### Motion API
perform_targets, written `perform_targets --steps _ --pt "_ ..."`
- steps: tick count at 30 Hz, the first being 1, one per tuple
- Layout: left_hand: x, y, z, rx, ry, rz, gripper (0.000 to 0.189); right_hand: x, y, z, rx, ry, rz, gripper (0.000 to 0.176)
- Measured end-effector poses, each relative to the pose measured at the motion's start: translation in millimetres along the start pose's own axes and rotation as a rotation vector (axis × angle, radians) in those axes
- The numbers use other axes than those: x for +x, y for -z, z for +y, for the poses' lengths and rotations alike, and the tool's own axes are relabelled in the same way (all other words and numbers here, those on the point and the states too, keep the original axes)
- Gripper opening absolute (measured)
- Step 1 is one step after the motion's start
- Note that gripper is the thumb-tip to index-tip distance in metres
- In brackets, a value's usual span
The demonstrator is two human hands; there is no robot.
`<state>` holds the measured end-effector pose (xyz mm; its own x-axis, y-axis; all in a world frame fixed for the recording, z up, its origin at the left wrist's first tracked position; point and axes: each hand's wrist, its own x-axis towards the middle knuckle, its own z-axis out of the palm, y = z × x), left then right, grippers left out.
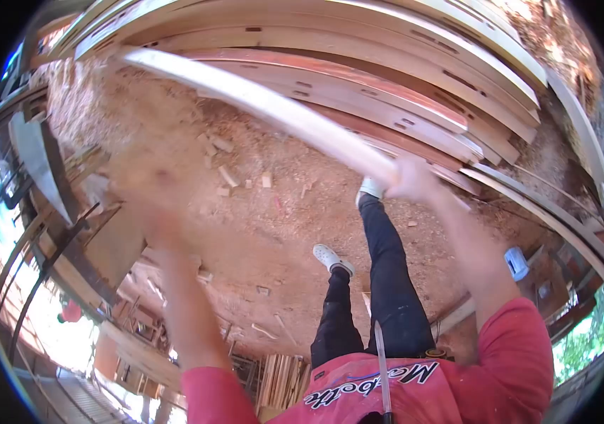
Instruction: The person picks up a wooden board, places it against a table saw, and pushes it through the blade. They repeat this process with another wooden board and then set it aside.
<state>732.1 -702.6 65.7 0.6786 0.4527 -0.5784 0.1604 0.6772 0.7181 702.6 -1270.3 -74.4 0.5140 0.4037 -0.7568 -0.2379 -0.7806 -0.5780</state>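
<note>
Board (266, 101) extending forward from right hand (413, 179)

From my remote seat I count one pale plank (266, 104), one right hand (409, 180) on it and one blurred left hand (159, 185) apart from it. Below the plank are two white shoes (331, 258) and one light-blue object (517, 263); above it, at least four slotted beams (386, 56)

Floor (280, 222), brown, strewn with shavings (312, 169). Offcuts (266, 180): several, scattered between the left fingers (150, 175) and right fingers (406, 177). Block (412, 223): one, small, bodyward of the right fingers.
</note>
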Motion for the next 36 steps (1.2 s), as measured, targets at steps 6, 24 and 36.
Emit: perform_targets --steps 6,24,36 --pt "-84.3 -19.1 -279.1 0.098 0.436 0.073 0.077 -46.7 -38.5 -28.4 0.284 0.081 -0.492 0.065" --pt "-337.0 128.5 -118.8 0.884 0.597 0.458 0.041 122.4 26.2 145.0 -0.726 -0.102 0.422 0.050" --pt "-474.0 214.1 -68.2 1.054 0.747 0.322 0.047 -106.0 50.1 -38.6 0.066 -0.199 -0.057 0.067"
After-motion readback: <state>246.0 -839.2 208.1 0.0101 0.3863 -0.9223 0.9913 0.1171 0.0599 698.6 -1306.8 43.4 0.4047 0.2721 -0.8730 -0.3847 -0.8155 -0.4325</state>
